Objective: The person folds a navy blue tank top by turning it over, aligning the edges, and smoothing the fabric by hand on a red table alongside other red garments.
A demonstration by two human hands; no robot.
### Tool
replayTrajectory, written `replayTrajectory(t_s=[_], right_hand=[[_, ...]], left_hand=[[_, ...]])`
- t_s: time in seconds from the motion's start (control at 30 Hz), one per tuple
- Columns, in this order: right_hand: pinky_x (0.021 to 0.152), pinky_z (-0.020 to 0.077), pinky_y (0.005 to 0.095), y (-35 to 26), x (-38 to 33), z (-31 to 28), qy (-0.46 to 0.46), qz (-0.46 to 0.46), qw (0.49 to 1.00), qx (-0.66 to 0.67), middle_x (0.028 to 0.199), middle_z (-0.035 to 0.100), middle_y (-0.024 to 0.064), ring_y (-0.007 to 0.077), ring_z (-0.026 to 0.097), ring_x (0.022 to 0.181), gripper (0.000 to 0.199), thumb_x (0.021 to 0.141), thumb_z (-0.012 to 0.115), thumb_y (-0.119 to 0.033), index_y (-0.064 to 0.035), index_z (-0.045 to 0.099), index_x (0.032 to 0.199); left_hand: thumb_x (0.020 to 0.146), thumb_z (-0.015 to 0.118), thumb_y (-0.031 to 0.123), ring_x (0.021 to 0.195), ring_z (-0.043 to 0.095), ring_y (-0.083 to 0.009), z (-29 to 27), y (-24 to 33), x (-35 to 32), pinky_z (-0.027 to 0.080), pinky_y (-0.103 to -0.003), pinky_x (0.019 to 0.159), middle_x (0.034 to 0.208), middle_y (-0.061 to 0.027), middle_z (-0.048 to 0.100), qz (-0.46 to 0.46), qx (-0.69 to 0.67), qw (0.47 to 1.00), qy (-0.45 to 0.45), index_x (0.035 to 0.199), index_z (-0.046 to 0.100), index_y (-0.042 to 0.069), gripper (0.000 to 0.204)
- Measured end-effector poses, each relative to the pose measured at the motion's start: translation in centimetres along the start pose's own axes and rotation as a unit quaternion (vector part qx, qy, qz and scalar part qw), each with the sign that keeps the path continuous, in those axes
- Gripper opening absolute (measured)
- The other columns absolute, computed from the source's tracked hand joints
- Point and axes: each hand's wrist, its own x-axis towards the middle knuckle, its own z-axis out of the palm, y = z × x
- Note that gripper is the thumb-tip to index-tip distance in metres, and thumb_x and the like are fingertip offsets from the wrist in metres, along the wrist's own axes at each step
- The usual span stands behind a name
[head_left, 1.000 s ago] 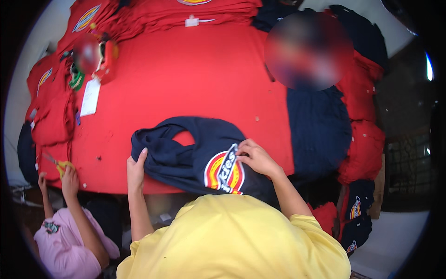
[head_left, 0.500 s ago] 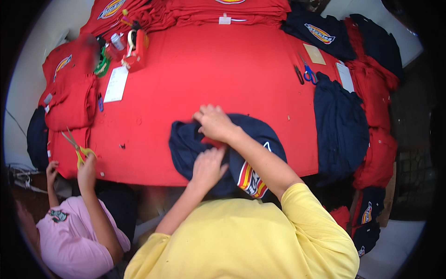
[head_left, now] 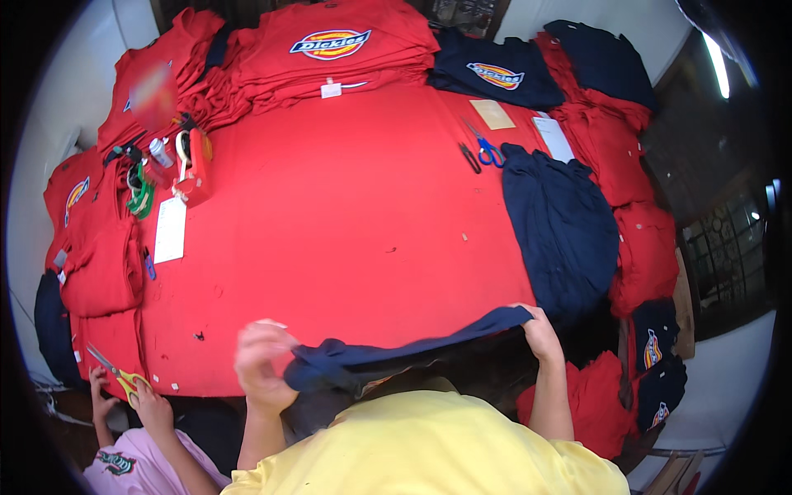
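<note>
While the navy garment stretches along the near edge of the red table, right hand pinches one end, likely to tension it; left hand sits blurred at the other, can't tell if gripping

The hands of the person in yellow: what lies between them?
In the head view, a navy garment stretches there, one end held in the right hand, its bunched end at the blurred left hand.

Big red-topped surface mid-room, pale wall on the left; lit tube light upper right, dark lattice grille below it, right side dim
</note>
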Motion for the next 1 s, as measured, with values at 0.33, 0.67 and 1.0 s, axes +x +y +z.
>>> replayTrajectory(t_s=[0.33,0.67,1.0], right_hand=[[0.068,0.0551,0.0412,-5.5,-5.2,5.3,-0.497,-0.025,0.564,0.659,0.111,0.056,0.037,0.0393,0.065,0.081,0.083,0.092,0.039,-0.063,0.0086,0.041,0.133],[0.096,0.0461,0.0496,-9.1,0.2,0.6,-0.268,-0.319,0.764,0.492,0.121,0.061,0.0199,0.0358,0.059,0.112,0.053,0.094,0.053,-0.043,0.0016,0.059,0.121],[0.084,0.053,0.0464,-6.7,-0.2,0.1,-0.183,-0.224,0.813,0.506,0.102,0.068,0.0186,0.0319,0.066,0.093,0.024,0.092,0.054,-0.018,0.0017,0.065,0.101]], left_hand=[[0.098,0.045,0.044,0.092,0.066,-0.0345,-1.6,-0.8,-2.0,0.052,-0.04,0.08,0.121,-0.0251,0.059,-0.377,-0.463,0.801,-0.046,0.13,0.048,-0.003,0.058],[0.087,0.064,0.021,0.052,0.052,-0.0125,-7.6,-1.2,-5.2,0.041,-0.024,0.048,0.1,-0.0104,0.062,-0.384,-0.501,0.773,-0.056,0.113,0.053,-0.002,0.037],[0.097,0.053,0.028,0.087,0.062,-0.0179,-5.9,-0.3,-4.4,0.049,-0.034,0.082,0.098,-0.0084,0.064,-0.427,-0.274,0.861,-0.028,0.113,0.063,0.001,0.033]])
